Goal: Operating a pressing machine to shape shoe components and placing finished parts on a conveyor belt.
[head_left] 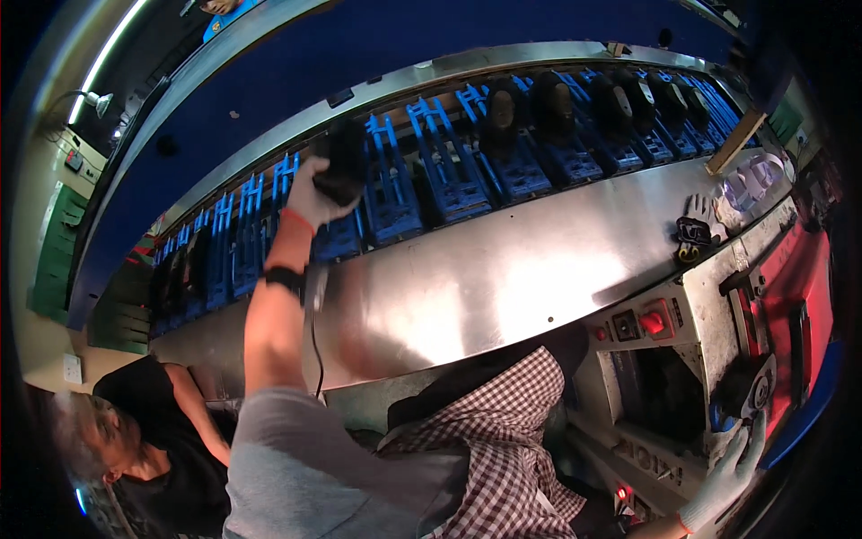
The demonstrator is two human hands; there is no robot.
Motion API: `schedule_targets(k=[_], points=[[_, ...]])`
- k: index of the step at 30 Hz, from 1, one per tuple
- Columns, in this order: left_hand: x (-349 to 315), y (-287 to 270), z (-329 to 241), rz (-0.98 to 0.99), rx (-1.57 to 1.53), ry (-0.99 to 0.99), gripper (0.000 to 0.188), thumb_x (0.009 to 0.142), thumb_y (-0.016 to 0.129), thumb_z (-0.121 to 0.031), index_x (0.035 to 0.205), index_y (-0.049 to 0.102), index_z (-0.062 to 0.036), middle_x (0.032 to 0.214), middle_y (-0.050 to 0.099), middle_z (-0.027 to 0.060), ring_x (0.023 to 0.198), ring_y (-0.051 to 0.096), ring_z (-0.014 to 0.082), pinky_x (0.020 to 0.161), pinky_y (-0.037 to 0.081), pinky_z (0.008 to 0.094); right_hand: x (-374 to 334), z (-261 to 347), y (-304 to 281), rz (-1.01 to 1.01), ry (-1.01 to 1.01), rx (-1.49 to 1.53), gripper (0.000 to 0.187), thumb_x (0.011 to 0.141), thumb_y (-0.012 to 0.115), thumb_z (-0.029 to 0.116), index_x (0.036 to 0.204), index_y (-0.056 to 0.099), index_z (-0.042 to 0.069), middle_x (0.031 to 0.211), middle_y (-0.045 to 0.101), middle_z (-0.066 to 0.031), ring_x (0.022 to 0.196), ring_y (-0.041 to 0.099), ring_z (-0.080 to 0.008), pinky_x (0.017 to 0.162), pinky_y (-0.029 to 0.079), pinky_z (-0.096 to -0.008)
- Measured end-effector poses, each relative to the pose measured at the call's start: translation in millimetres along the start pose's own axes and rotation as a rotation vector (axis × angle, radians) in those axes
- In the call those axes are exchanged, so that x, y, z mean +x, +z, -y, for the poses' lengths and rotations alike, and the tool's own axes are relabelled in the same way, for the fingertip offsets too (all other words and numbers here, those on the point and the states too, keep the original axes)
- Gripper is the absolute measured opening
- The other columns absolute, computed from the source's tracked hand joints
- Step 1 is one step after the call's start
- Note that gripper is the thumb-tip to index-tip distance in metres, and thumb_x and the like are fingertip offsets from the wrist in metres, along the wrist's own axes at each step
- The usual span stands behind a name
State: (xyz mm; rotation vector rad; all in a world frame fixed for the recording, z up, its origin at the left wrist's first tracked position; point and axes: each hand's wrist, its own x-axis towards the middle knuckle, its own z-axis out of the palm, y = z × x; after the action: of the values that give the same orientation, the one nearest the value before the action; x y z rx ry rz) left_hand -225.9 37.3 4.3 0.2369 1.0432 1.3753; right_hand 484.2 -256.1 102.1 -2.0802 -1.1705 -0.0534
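My left hand [314, 199], in a pale glove with an orange cuff, reaches over the blue racks [440, 171] of a long conveyor. Its fingers are closed round a dark, blurred black shoe [341, 166], held just above a rack. At the lower right, my right hand [734, 472], gloved too, has its fingers stretched out and apart. Their tips meet the lower end of a dark, round-ended piece [759, 388] with a grey ring, beside a red machine panel; its kind is unclear. Further right on the conveyor, several black shoes [552, 108] sit on their racks.
A shiny metal ledge [449, 278] runs along the conveyor's near side, under a dark blue hood [503, 36]. Gloves [700, 225] and a clear plastic bag [754, 184] lie at its right end. A red switch [655, 322] protrudes below. Another person [148, 431] is close on the left.
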Motion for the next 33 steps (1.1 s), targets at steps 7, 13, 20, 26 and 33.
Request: schedule_targets(k=[7,13,20,26,33], points=[[-103.9,21.2,92.9,0.386,1.131,0.538,0.028,0.071,0.073,0.003,0.099,0.072,0.0001,0.112,0.07,0.0153,0.109,0.066,0.0259,0.094,0.051,0.0343,2.4,-9.6,0.2,-0.003,0.003,0.003,0.042,0.109,0.053,0.019,0.146,0.055,0.0,0.144,0.063,-0.0141,0.128,0.059,-0.0196,0.11,0.043,-0.0323],[-127.9,87.1,150.4,0.252,1.42,0.551,0.082,0.081,0.076,-0.021,0.154,0.045,-0.0018,0.139,0.062,0.0147,0.126,0.06,0.0213,0.107,0.046,0.033,-2.0,3.3,8.3,-0.033,0.018,0.179,0.041,0.108,0.054,0.017,0.145,0.056,-0.001,0.141,0.064,-0.0135,0.124,0.06,-0.0187,0.108,0.045,-0.0316],[-154.3,125.3,172.4,-0.008,1.578,0.321,0.079,0.08,0.079,-0.034,0.15,0.052,-0.0082,0.135,0.067,0.015,0.125,0.063,0.0258,0.108,0.045,0.0348,-1.1,0.2,5.7,0.021,-0.048,0.134,0.04,0.106,0.052,0.01,0.142,0.056,-0.008,0.139,0.064,-0.0184,0.126,0.061,-0.0254,0.109,0.045,-0.0348],[-134.6,107.5,194.1,-0.01,1.235,0.478,0.076,0.082,0.079,-0.03,0.15,0.052,-0.0069,0.137,0.066,0.0158,0.125,0.062,0.0237,0.108,0.045,0.0331,-1.9,-1.2,4.6,0.029,-0.068,0.143,0.039,0.106,0.052,0.009,0.141,0.056,-0.008,0.138,0.065,-0.0188,0.124,0.063,-0.026,0.108,0.046,-0.0352],[-127.9,103.3,202.8,-0.005,1.184,0.536,0.076,0.082,0.078,-0.03,0.15,0.051,-0.0092,0.138,0.065,0.0175,0.128,0.061,0.0281,0.11,0.045,0.036,-1.8,0.6,6.2,0.015,-0.066,0.183,0.039,0.108,0.052,0.012,0.143,0.055,-0.005,0.138,0.065,-0.0167,0.125,0.061,-0.0213,0.107,0.047,-0.0336]])
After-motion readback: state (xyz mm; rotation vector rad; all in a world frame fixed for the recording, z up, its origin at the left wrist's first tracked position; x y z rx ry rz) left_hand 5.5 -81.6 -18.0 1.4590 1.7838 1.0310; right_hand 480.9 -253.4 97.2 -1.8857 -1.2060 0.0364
